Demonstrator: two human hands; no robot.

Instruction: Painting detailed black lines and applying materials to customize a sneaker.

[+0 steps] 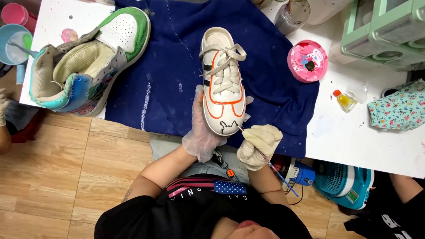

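Left hand: the gloved left hand point(201, 132), centre of the frame, is wrapped around the toe end of the white sneaker point(222, 84), steadying it.
Right hand: the gloved right hand point(258, 145) pinches a thin paintbrush point(265, 158), its tip touching the toe.
Sneaker: centre of frame, on a navy cloth point(164, 79), with orange outlines and a small black drawing.
Nearby: a painted high-top point(88, 66) at upper left; a pink paint lid point(307, 60) at upper right.
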